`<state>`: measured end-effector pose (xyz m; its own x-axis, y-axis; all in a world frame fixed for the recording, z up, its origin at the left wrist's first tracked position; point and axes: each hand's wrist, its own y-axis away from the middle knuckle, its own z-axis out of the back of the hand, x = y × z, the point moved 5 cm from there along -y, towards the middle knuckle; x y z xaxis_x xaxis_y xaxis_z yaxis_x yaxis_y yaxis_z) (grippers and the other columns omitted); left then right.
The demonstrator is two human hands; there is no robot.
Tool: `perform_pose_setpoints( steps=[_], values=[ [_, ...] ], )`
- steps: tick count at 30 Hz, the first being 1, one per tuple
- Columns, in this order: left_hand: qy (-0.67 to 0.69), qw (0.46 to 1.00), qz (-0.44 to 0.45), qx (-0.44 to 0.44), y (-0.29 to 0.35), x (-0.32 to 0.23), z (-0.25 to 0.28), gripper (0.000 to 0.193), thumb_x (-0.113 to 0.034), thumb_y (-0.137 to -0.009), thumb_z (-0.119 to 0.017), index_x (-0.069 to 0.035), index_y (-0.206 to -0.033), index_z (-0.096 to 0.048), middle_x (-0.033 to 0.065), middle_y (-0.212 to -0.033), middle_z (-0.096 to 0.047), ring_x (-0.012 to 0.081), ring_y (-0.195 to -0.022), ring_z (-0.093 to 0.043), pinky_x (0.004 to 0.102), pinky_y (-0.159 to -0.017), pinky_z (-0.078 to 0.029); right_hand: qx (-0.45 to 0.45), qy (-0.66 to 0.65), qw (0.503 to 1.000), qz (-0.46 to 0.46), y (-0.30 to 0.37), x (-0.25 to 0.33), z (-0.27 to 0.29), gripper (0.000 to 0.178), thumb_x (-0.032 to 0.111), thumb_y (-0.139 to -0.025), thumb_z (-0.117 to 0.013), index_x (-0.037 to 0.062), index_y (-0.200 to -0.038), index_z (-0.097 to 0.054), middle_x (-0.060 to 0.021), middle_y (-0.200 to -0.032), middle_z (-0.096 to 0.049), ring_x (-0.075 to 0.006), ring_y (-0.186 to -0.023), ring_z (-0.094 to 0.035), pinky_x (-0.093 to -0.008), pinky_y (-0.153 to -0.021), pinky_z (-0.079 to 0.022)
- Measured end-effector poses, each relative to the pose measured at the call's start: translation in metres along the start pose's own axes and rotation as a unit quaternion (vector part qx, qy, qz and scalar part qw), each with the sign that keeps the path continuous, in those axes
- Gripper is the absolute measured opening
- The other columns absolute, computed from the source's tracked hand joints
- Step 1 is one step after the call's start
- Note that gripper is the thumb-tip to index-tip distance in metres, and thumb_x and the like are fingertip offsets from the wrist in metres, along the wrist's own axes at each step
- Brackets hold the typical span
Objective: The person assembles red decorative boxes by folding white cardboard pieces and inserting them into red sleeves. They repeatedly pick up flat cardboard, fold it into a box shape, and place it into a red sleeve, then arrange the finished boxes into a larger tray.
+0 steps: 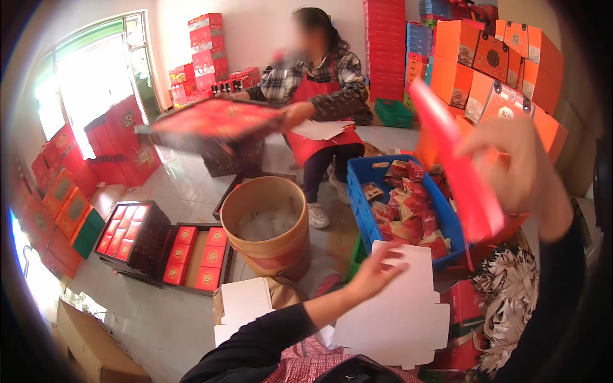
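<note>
The person's right hand is holding up a flat red carton, fingers pinching its far edge so the sheet is hanging tilted over the blue crate, blurred as if swinging. Lifted like that, it seems to be kept clear of the clutter below. The left hand is lying on a white die-cut cardboard sheet near the person's lap, fingers spread and pressing down lightly rather than closing round it, probably to pin it flat. A second white sheet is lying on the floor just to its left.

The blue crate is sitting on the floor between the two hands, heaped with red foil packets, too many and too jumbled to count. Beside it, towards the middle of the floor, a round cardboard drum is standing upright with clear plastic bunched inside. Left of the drum, two dark trays are resting on the floor: one tray showing about six small red boxes, the other tray showing roughly eight.

Across the floor a co-worker in a red apron is sitting and swinging a large red lid. Orange boxes are stacked along the right wall, red ones along the left.
</note>
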<state>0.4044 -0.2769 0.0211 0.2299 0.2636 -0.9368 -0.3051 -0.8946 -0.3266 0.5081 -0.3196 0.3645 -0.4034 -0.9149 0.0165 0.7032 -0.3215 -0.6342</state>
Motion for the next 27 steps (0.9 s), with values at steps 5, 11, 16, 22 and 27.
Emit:
perform_pose_setpoints(
  steps=[5,11,16,22,27],
  values=[
    [-0.265,0.933,-0.185,-0.159,0.027,-0.061,0.07,0.104,-0.02,-0.067,-0.087,-0.007,-0.147,-0.022,0.0115,-0.147,-0.029,0.0254,-0.136,-0.031,0.042,-0.108,-0.032,0.138,-0.074,0.987,-0.023,0.098,0.04,-0.068,0.009,0.003,-0.072,-0.069,0.0015,-0.078,-0.063,-0.0101,-0.078,-0.061,-0.0275,-0.074,-0.061,-0.0355,-0.064,-0.05],
    [-0.216,0.942,-0.196,0.164,0.051,-0.09,0.04,0.014,0.004,-0.07,-0.075,-0.001,-0.082,-0.071,0.0127,-0.085,-0.07,0.0308,-0.092,-0.068,0.0402,-0.095,-0.047,0.173,-0.217,0.956,-0.096,0.183,0.052,-0.102,0.022,-0.001,-0.071,-0.066,0.0001,-0.092,-0.062,-0.0113,-0.087,-0.061,-0.0281,-0.078,-0.061,-0.0364,-0.068,-0.05],
    [-0.255,0.925,-0.238,0.15,0.076,-0.096,0.002,0.017,0.005,-0.072,-0.072,0.001,-0.088,-0.067,0.0128,-0.082,-0.068,0.0265,-0.072,-0.067,0.0316,-0.063,-0.054,0.05,0.034,0.989,-0.133,0.182,0.046,-0.075,0.032,0.001,-0.068,-0.067,0.0007,-0.099,-0.06,-0.0107,-0.086,-0.059,-0.03,-0.08,-0.06,-0.0368,-0.069,-0.049],
    [-0.26,0.869,-0.385,0.174,0.078,-0.08,-0.05,0.014,-0.001,-0.075,-0.065,-0.001,-0.089,-0.064,0.0139,-0.09,-0.065,0.0287,-0.079,-0.066,0.0347,-0.067,-0.055,-0.073,-0.293,0.813,-0.497,0.294,0.068,-0.1,0.066,0.06,-0.089,-0.052,-0.0035,-0.107,-0.057,-0.0092,-0.075,-0.064,-0.0206,-0.063,-0.061,-0.0297,-0.062,-0.049],
    [-0.311,0.843,-0.369,0.237,0.09,-0.059,-0.088,0.014,0.002,-0.08,-0.06,0.003,-0.094,-0.062,0.017,-0.104,-0.063,0.0295,-0.093,-0.064,0.0352,-0.075,-0.053,-0.375,-0.461,0.523,-0.611,0.378,0.043,-0.142,0.065,0.056,-0.095,-0.042,0.0083,-0.139,-0.042,-0.0053,-0.127,-0.058,-0.0254,-0.112,-0.057,-0.0433,-0.083,-0.052]
  ],
)
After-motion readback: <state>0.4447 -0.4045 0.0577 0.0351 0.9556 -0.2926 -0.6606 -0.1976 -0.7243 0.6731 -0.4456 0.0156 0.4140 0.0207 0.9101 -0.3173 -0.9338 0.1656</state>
